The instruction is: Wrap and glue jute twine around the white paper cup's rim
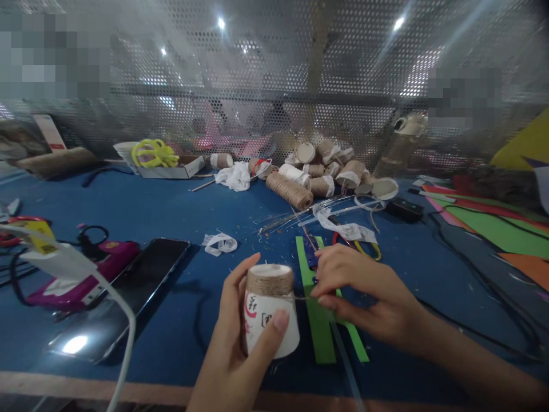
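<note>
My left hand [234, 349] is wrapped round a white paper cup [288, 342], its narrow end up, with printed characters on its side. Brown twine [270, 284] is wound in a band around the cup's upper part. A short strand runs from the band to my right hand [364, 289], whose thumb and fingers pinch it just right of the cup. Beneath that hand lie green paper strips [319, 337] and a partly hidden blue tool [309, 257], which looks like a glue gun. A translucent stick [345, 363] extends toward the front edge.
Twine-wrapped cups [351, 171] and a twine roll [289, 191] are piled at the back. A phone [150, 286], a purple device [111, 257] and a white cable [128, 332] are left. Coloured paper [506, 223] and black cables lie right. Perforated metal [266, 68] stands behind.
</note>
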### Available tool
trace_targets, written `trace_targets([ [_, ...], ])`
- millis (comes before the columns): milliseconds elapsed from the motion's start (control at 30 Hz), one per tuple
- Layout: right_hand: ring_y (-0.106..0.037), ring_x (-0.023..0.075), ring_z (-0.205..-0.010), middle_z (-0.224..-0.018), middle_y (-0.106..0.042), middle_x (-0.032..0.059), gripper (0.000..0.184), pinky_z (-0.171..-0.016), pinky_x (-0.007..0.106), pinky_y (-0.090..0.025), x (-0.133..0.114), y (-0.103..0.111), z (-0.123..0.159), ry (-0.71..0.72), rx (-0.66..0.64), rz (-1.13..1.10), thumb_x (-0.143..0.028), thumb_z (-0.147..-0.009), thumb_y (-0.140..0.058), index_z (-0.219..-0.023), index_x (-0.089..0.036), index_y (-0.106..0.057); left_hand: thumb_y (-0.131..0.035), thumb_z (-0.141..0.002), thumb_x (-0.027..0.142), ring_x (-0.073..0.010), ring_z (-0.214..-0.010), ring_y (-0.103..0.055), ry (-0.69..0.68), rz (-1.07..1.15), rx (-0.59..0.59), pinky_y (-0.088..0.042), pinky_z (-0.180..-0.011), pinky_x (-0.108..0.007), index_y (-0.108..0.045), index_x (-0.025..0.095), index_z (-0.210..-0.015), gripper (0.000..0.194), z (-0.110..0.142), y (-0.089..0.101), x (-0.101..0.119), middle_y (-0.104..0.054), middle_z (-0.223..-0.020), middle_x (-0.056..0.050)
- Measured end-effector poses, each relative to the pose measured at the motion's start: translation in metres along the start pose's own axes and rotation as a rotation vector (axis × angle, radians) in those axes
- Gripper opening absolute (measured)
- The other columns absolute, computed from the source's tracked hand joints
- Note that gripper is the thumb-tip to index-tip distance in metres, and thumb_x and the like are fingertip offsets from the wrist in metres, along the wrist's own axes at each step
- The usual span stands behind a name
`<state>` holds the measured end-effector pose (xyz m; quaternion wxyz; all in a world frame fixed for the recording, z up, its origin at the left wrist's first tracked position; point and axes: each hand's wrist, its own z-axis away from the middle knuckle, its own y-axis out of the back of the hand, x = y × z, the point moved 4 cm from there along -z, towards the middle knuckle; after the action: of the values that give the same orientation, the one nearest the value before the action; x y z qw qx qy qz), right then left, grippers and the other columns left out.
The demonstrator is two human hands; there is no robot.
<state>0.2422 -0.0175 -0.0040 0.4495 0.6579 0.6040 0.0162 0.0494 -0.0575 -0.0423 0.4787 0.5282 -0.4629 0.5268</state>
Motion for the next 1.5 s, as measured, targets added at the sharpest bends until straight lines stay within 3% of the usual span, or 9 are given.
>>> trace_targets([
  [267,-0.066,0.0157,-0.091,-0.09,-0.071,0.0002,0.008,-0.101,0.035,-0.05,0.006,0.002,-0.001,-0.127,0.14,-0.052,-0.017,-0.099,-0.067,-0.093,-0.022,-0.067,-0.07,-0.091,0.052,-0.0183,-0.092,-0.068,0.017,-0.007,-0.025,-0.052,-0.084,-0.029,-0.048,0.035,-0.142,0.058,-0.002,0.001,-0.006,-0.073,-0.119,0.0],
  [533,-0.064,0.0168,-0.087,-0.088,-0.068,0.0007,0.012,-0.098,0.04,-0.051,0.005,-0.006,-0.001,-0.183,0.088,-0.054,-0.019,-0.1,-0.064,-0.089,-0.022,-0.064,-0.072,-0.092,0.043,-0.0145,-0.085,-0.071,0.02,0.077,-0.005,-0.056,-0.075,-0.021,-0.049,0.033,-0.135,0.049,0.001,-0.002,0.004,-0.076,-0.113,0.001],
  [900,-0.062,0.0166,-0.086,-0.088,-0.066,0.0003,0.012,-0.1,0.041,-0.049,0.005,-0.012,-0.001,-0.22,0.053,-0.08,-0.022,-0.102,-0.062,-0.089,-0.022,-0.062,-0.079,-0.086,0.045,-0.0122,-0.07,-0.066,0.033,0.117,0.034,-0.054,-0.066,-0.018,-0.057,0.033,-0.129,0.05,0.0,0.001,0.002,-0.074,-0.097,0.002],
  [1367,-0.061,0.0187,-0.085,-0.087,-0.066,0.0015,0.013,-0.096,0.045,-0.05,0.006,-0.016,-0.002,-0.25,0.035,-0.083,-0.025,-0.101,-0.061,-0.088,-0.022,-0.061,-0.079,-0.087,0.049,-0.0104,-0.069,-0.059,0.065,0.176,-0.047,-0.05,-0.065,-0.017,-0.054,0.034,-0.133,0.054,-0.001,0.0,0.0,-0.078,-0.103,0.001],
  [1500,-0.06,0.0193,-0.086,-0.088,-0.066,0.002,0.011,-0.095,0.045,-0.051,0.005,-0.018,-0.002,-0.238,0.023,-0.086,-0.022,-0.1,-0.06,-0.089,-0.023,-0.06,-0.077,-0.089,0.05,-0.0134,-0.075,-0.065,0.06,0.183,-0.069,-0.051,-0.067,-0.02,-0.053,0.033,-0.132,0.052,0.0,-0.001,-0.001,-0.078,-0.108,-0.001],
])
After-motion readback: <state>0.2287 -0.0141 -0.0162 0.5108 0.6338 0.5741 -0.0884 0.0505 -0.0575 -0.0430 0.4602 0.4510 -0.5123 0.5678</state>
